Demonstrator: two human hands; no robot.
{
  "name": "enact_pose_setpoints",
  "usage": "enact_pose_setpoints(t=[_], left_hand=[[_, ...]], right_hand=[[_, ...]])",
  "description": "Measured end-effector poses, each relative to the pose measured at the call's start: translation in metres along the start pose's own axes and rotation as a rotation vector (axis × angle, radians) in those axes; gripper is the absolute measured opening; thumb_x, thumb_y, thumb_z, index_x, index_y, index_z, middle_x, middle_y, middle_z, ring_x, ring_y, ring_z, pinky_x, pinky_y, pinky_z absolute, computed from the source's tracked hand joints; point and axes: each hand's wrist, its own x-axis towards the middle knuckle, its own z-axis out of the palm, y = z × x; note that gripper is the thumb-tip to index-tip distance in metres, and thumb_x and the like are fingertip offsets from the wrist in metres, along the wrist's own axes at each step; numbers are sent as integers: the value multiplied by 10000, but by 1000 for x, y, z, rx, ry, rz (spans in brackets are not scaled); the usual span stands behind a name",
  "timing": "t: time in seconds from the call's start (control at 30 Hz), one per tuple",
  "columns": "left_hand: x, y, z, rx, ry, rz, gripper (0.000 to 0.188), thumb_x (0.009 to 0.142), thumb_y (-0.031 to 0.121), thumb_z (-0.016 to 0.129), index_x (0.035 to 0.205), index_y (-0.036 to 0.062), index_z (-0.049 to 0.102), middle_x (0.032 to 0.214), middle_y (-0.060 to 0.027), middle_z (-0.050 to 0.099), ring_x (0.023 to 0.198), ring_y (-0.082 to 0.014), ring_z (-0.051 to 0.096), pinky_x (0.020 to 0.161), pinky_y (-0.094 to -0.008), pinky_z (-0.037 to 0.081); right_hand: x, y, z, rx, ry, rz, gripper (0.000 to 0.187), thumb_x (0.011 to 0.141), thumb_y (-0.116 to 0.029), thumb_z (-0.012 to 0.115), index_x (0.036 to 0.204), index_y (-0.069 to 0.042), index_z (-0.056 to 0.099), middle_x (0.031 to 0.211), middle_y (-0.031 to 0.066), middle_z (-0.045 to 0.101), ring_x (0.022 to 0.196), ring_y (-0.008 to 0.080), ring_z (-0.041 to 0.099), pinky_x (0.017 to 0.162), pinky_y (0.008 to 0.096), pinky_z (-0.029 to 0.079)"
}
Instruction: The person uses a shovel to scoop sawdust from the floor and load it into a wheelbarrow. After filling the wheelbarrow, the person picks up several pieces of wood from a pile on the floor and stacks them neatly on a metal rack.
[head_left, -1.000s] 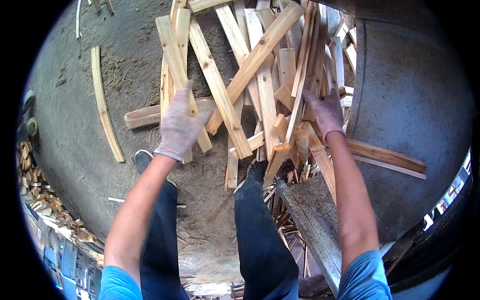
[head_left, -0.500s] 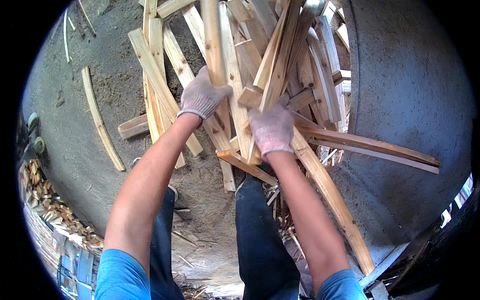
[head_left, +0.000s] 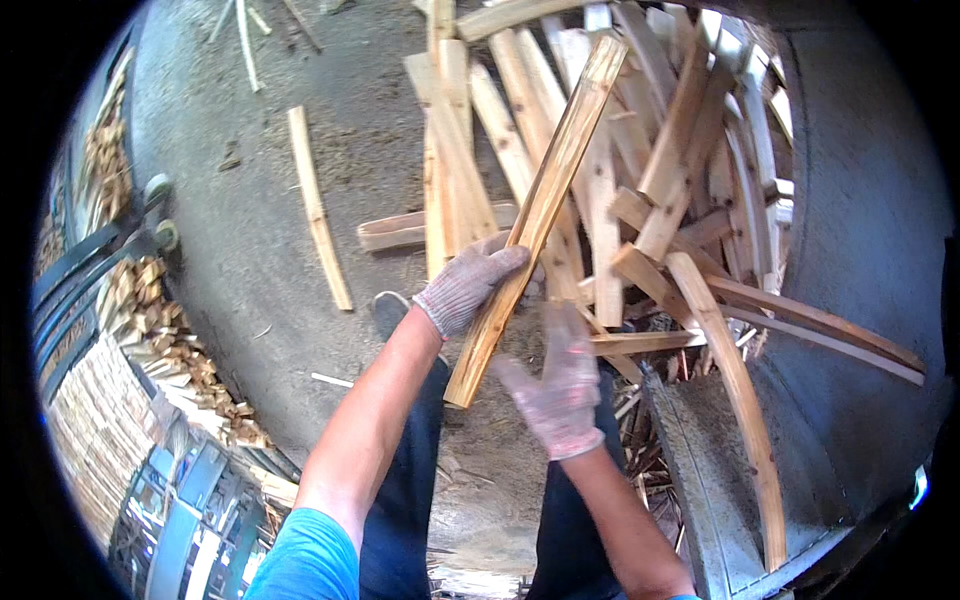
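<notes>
I'm watching remotely: R hand [head_left: 562,392], blurred, is hanging free w/ fingers spread, near side of wood pile [head_left: 603,230]; L hand [head_left: 465,288] is gripping a plank [head_left: 537,225], yellow-brown w/ dark lengthwise streaks, slanting before pile; pale strip [head_left: 318,212] is lying left of pile.

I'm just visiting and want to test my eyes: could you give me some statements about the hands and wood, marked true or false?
1. The left hand grips a wooden slat. True.
2. The other hand grips wood as well. False: the right hand is open, gripping nothing.
3. Both hands are gloved. True.
4. The person wears red. False: the left sleeve is blue.
5. A heap of cut wood shows at the picture's left. True.
</notes>
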Motion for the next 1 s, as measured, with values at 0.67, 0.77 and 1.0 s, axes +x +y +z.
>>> enact_pose_setpoints(t=[0.67,0.77,1.0], left_hand=[[-93,-80,-356,891,1053,-86,615,931,364,689,1390,-9,521,1194,-234,678,1083,-363,663,954,-432,524],[-60,-85,-339,1282,1196,63,717,875,362,735,1439,-2,483,1318,-268,610,1210,-406,594,1022,-462,485],[10,-94,-330,1132,1196,-19,510,810,322,752,1181,17,578,1167,-254,649,1103,-424,630,943,-508,515]], right_hand=[[142,-28,165,-314,-81,356,952,776,-432,802,1472,48,365,1428,300,489,1290,464,516,1073,495,462],[144,-8,170,-325,-124,461,929,759,-429,808,1444,40,390,1421,305,486,1266,461,531,1055,483,471],[149,12,175,-405,-245,252,667,804,-386,711,1231,89,518,1169,340,649,1029,413,704,882,458,586]])
